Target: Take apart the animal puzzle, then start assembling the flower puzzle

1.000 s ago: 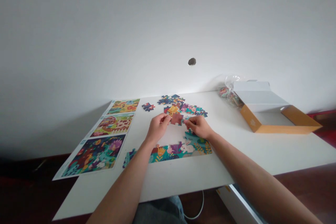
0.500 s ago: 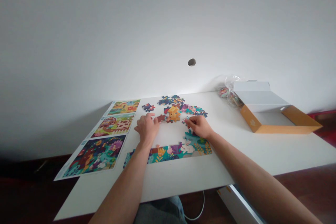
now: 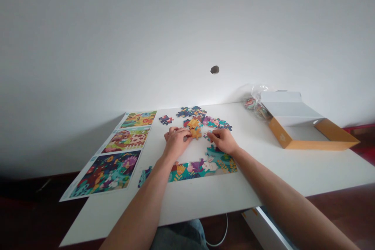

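Note:
My left hand [image 3: 177, 141] is over the near left side of the loose pile, its fingers closed at the edge of an orange puzzle piece [image 3: 196, 133]. Another orange piece [image 3: 193, 123] lies just beyond it. My right hand [image 3: 223, 140] pinches a small light-coloured puzzle piece [image 3: 206, 136] between thumb and fingers, right of the pile. Below the hands lies a joined puzzle strip [image 3: 202, 168] with a white rabbit and plants, rising at its right end into a teal section [image 3: 218, 154]. My left forearm covers part of the strip.
Loose dark pieces [image 3: 166, 119] and colourful pieces [image 3: 215, 122] lie toward the wall. Three picture sheets [image 3: 109, 174] run along the table's left side. An open orange box [image 3: 318, 144] and a clear plastic bag with pieces [image 3: 258, 105] are at the right.
My left hand has moved right, from beside the brown pieces to the orange ones, covering the brown pieces. The right hand stays almost still with its piece.

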`<state>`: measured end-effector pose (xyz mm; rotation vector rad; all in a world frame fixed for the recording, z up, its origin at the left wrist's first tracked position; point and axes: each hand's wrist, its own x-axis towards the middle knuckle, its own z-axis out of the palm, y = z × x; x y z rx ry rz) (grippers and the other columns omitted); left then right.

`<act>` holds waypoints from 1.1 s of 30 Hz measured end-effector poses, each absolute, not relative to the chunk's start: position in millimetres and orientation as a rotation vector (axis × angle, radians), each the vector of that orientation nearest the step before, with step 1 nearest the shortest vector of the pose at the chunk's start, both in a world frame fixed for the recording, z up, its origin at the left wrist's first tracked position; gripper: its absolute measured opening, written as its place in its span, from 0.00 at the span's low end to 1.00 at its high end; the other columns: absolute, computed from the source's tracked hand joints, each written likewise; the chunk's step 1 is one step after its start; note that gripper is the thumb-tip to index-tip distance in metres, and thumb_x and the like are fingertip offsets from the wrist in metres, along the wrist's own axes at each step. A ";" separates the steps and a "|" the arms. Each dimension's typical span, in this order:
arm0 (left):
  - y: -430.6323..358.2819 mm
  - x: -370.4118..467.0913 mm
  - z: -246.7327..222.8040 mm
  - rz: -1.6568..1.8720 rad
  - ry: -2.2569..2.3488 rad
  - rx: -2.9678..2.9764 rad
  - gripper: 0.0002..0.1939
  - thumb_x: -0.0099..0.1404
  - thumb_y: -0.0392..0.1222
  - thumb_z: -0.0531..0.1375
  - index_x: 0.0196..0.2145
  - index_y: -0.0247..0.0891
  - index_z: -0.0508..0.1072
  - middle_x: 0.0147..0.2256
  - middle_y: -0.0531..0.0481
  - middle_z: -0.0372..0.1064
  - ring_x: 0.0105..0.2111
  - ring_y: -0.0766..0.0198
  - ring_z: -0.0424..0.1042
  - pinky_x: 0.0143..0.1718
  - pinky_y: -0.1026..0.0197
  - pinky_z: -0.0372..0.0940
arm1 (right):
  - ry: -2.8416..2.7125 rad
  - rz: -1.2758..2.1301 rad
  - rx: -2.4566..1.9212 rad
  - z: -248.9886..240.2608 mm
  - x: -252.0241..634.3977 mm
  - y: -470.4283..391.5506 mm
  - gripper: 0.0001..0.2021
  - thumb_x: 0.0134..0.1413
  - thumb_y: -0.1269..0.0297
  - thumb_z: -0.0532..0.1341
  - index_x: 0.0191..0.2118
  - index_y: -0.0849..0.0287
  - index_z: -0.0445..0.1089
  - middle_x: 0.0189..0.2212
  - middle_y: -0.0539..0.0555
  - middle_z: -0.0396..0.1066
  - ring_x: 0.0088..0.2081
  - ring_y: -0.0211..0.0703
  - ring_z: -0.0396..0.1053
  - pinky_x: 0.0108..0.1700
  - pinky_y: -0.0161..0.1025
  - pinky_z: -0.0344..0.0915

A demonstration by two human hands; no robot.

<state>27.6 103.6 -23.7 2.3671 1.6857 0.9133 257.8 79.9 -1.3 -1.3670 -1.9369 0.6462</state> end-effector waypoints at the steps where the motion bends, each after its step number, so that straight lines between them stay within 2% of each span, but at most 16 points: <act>1: 103.9 27.7 -23.6 0.939 1.684 2.366 0.04 0.59 0.43 0.64 0.34 0.47 0.79 0.42 0.53 0.77 0.47 0.52 0.65 0.51 0.49 0.54 | -1.934 0.648 -1.368 -2.1 257.8 80.1 0.23 0.61 0.54 0.53 0.20 0.60 0.69 0.14 0.47 0.62 0.19 0.33 0.57 0.25 0.32 0.51; 5: 99.1 32.3 -17.2 1.034 1.678 2.370 0.05 0.59 0.42 0.65 0.35 0.47 0.79 0.39 0.53 0.78 0.43 0.53 0.67 0.47 0.51 0.57 | -1.911 0.649 -1.369 -4.2 258.4 80.3 0.21 0.60 0.53 0.54 0.23 0.60 0.71 0.14 0.47 0.61 0.19 0.33 0.57 0.25 0.32 0.51; 8: 92.9 38.0 -8.4 1.114 1.561 2.352 0.07 0.60 0.41 0.64 0.37 0.47 0.79 0.38 0.52 0.77 0.42 0.55 0.69 0.47 0.53 0.60 | -1.894 0.638 -1.354 -4.3 259.1 79.6 0.13 0.56 0.55 0.60 0.40 0.58 0.74 0.15 0.43 0.60 0.19 0.33 0.56 0.25 0.32 0.51; 10: 90.0 41.2 -4.3 1.170 1.454 2.316 0.07 0.60 0.40 0.63 0.38 0.46 0.79 0.38 0.52 0.77 0.41 0.57 0.70 0.46 0.55 0.62 | -1.917 0.638 -1.340 -4.1 259.5 79.5 0.18 0.54 0.57 0.63 0.51 0.55 0.71 0.16 0.42 0.60 0.19 0.34 0.56 0.26 0.31 0.51; 11: 89.2 42.4 -3.4 1.192 1.403 2.294 0.07 0.61 0.40 0.63 0.38 0.45 0.78 0.37 0.51 0.76 0.40 0.58 0.70 0.46 0.56 0.63 | -1.938 0.639 -1.337 -4.1 259.7 79.7 0.19 0.54 0.58 0.63 0.51 0.53 0.71 0.16 0.42 0.60 0.20 0.34 0.57 0.26 0.31 0.51; 14: 89.2 44.3 -4.5 1.226 1.295 2.230 0.06 0.61 0.42 0.63 0.36 0.43 0.78 0.36 0.50 0.76 0.36 0.60 0.71 0.43 0.58 0.66 | -1.994 0.614 -1.338 -4.8 260.3 80.8 0.11 0.55 0.57 0.62 0.41 0.54 0.76 0.16 0.44 0.61 0.21 0.34 0.58 0.26 0.32 0.50; 17: 90.6 44.2 -8.0 1.229 1.289 2.176 0.07 0.63 0.44 0.61 0.37 0.43 0.78 0.36 0.49 0.75 0.36 0.61 0.72 0.43 0.58 0.66 | -1.973 0.565 -1.346 -5.9 260.7 82.2 0.10 0.57 0.57 0.61 0.36 0.55 0.77 0.17 0.45 0.62 0.21 0.34 0.58 0.27 0.32 0.50; 21: 91.1 44.3 -10.1 1.230 1.306 2.028 0.18 0.61 0.44 0.63 0.49 0.43 0.73 0.40 0.48 0.76 0.40 0.59 0.74 0.46 0.56 0.66 | -1.813 0.598 -1.314 -6.3 260.0 83.9 0.12 0.57 0.56 0.60 0.35 0.58 0.77 0.16 0.44 0.58 0.20 0.33 0.54 0.26 0.33 0.49; 23: 90.3 45.4 -8.9 1.188 1.258 1.960 0.21 0.61 0.43 0.63 0.52 0.41 0.70 0.39 0.48 0.76 0.40 0.59 0.75 0.48 0.55 0.66 | -1.729 0.664 -1.278 -5.8 259.1 84.6 0.14 0.56 0.54 0.60 0.33 0.60 0.76 0.15 0.44 0.54 0.20 0.33 0.51 0.24 0.33 0.48; 27: 88.2 47.2 -3.7 1.184 1.221 1.893 0.15 0.62 0.44 0.61 0.47 0.39 0.71 0.35 0.48 0.77 0.38 0.60 0.76 0.46 0.56 0.66 | -1.677 0.782 -1.264 -4.0 256.7 84.5 0.17 0.54 0.51 0.60 0.31 0.62 0.75 0.15 0.43 0.51 0.19 0.32 0.49 0.23 0.33 0.45; 33: 88.7 46.1 0.4 1.270 1.152 1.796 0.11 0.63 0.44 0.60 0.42 0.37 0.73 0.38 0.46 0.76 0.38 0.60 0.76 0.42 0.59 0.68 | -1.722 0.910 -1.306 -1.2 254.2 81.8 0.19 0.53 0.48 0.59 0.28 0.62 0.72 0.16 0.44 0.53 0.19 0.32 0.49 0.22 0.33 0.45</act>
